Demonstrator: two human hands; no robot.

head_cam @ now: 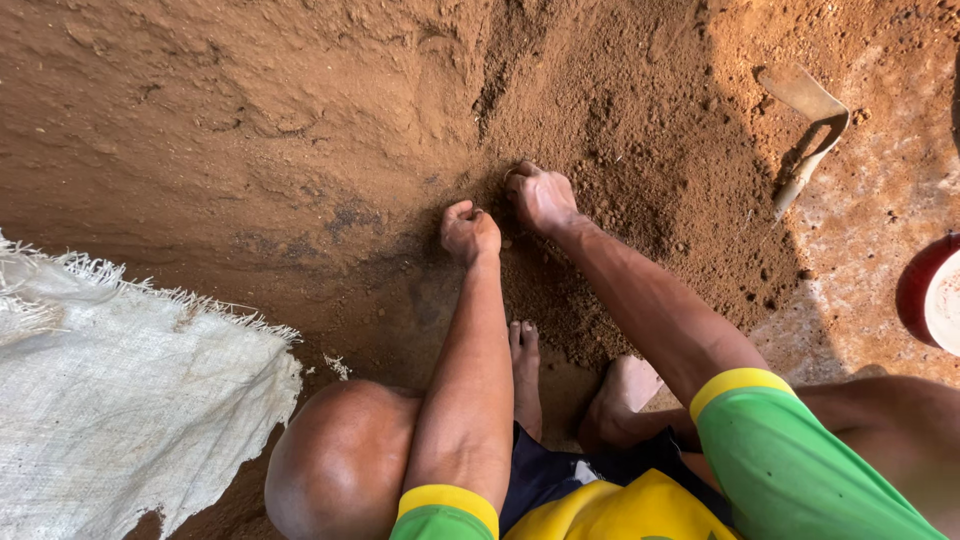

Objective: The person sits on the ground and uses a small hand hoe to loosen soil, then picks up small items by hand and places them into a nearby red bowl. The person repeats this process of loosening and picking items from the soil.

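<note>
A large heap of reddish-brown earth [300,130] fills most of the head view. My left hand [470,233] is curled into a fist and presses into the soil at the foot of the heap. Just to its right, my right hand [541,197] has its fingers dug into looser, crumbly soil [650,180]. Both fingertips are buried, so what they grasp is hidden. My bare knee [340,460] and bare feet [525,370] sit below the hands.
A frayed white woven sack [120,390] lies at the lower left. A small metal hoe [812,125] rests on the ground at the upper right. Part of a red round container [925,290] shows at the right edge.
</note>
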